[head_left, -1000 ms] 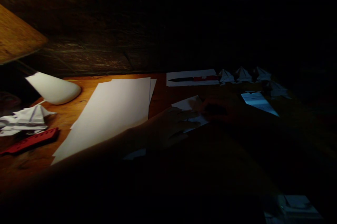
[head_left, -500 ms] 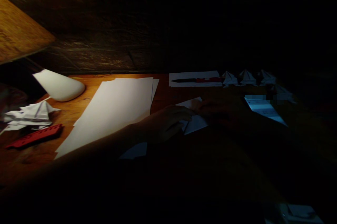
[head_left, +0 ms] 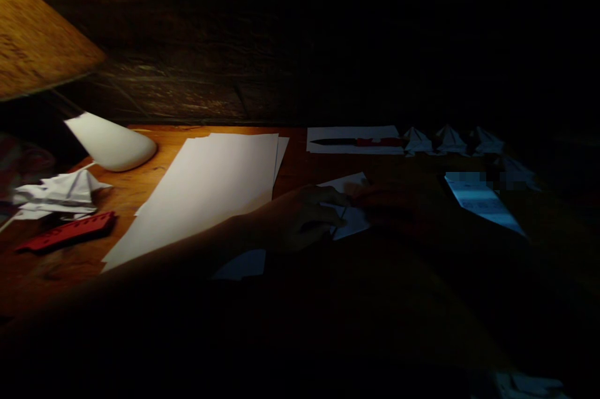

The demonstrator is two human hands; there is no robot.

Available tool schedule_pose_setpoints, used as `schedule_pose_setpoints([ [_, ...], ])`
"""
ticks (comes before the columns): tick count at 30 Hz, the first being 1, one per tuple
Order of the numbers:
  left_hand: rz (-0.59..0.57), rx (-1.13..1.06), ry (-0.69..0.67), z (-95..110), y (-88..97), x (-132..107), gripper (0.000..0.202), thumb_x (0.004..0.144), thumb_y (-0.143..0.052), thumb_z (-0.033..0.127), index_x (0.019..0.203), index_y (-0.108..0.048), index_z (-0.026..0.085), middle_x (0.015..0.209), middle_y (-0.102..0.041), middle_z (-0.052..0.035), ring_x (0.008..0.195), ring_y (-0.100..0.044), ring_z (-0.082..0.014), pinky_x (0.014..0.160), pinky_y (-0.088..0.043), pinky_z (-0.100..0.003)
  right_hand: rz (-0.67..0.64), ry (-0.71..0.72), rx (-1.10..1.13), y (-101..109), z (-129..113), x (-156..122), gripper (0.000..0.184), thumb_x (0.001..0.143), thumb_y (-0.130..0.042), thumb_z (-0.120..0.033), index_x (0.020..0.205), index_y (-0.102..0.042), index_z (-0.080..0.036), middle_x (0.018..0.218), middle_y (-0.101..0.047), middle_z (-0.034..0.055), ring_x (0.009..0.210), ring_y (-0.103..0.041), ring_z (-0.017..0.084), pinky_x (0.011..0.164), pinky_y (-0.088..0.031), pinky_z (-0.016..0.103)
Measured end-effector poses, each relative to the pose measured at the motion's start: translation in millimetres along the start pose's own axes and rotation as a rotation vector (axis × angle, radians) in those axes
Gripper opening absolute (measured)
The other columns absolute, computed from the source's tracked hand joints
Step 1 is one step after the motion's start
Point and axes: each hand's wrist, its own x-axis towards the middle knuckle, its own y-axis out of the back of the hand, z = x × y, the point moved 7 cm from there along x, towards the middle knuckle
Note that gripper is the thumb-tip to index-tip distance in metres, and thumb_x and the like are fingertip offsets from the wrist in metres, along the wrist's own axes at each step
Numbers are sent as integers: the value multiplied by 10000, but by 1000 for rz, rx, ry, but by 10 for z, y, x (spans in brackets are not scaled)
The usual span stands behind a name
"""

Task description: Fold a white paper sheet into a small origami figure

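Wooden desk (head_left: 295,164), folded white paper (head_left: 352,222) beneath the left hand's fingers (head_left: 330,208)

Primary illumination is warm amber light from the lampshade (head_left: 37,30) at far left, strongest on the wooden tabletop (head_left: 154,161) and the white paper sheets (head_left: 206,199). Brightness falls off steeply toward the right and near side, where the scene is close to black. The left hand (head_left: 304,217) is dim; the right hand (head_left: 398,199) is underexposed in deep shadow. The bluish paper (head_left: 482,202) at right shows blocky compression artifacts along its far edge
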Motion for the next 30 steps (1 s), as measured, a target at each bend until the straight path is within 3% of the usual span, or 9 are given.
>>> schedule_pose_setpoints([
  [5, -9, -79, 13, -23, 12, -18, 353, 951, -565, 85, 1204, -752, 244, 1420, -606, -130, 1295, -618, -240, 1053, -573, -421, -19, 8, -33, -39, -7, 49, 436, 970, -634, -309, 1406, -644, -326, 1503, -598, 48, 1353, -565, 299, 1133, -445, 534],
  [17, -73, -100, -34, -14, 38, -40, 345, 856, -626, 69, 1073, -808, 266, 1412, -621, -117, 1369, -559, -282, 1113, -518, -500, -20, 56, -12, -49, 6, 39, 484, 998, -591, -294, 1468, -577, -411, 1514, -568, 23, 1389, -522, 293, 1153, -415, 551],
  [22, -84, -103, -40, 0, 47, -48, 319, 867, -629, 103, 1089, -800, 255, 1414, -603, -130, 1377, -547, -292, 1127, -503, -500, -12, 49, -17, -39, -43, 51, 429, 1017, -574, -333, 1444, -611, -360, 1486, -591, 46, 1366, -542, 284, 1137, -437, 523],
  [25, -108, -82, -23, -19, 25, -49, 366, 854, -633, 134, 1176, -755, 257, 1418, -598, -128, 1389, -527, -308, 1140, -485, -526, 5, 56, -15, -34, -61, 67, 398, 1019, -581, -368, 1413, -635, -345, 1466, -607, 51, 1346, -557, 278, 1123, -451, 511],
  [30, -104, -81, -31, -22, -3, -38, 611, 867, -625, 173, 1465, -524, 241, 1460, -589, -126, 1417, -497, -298, 1184, -433, -541, 31, 48, 8, -30, -25, 76, 408, 989, -626, -346, 1395, -651, -344, 1434, -636, 54, 1316, -589, 288, 1100, -473, 518],
])
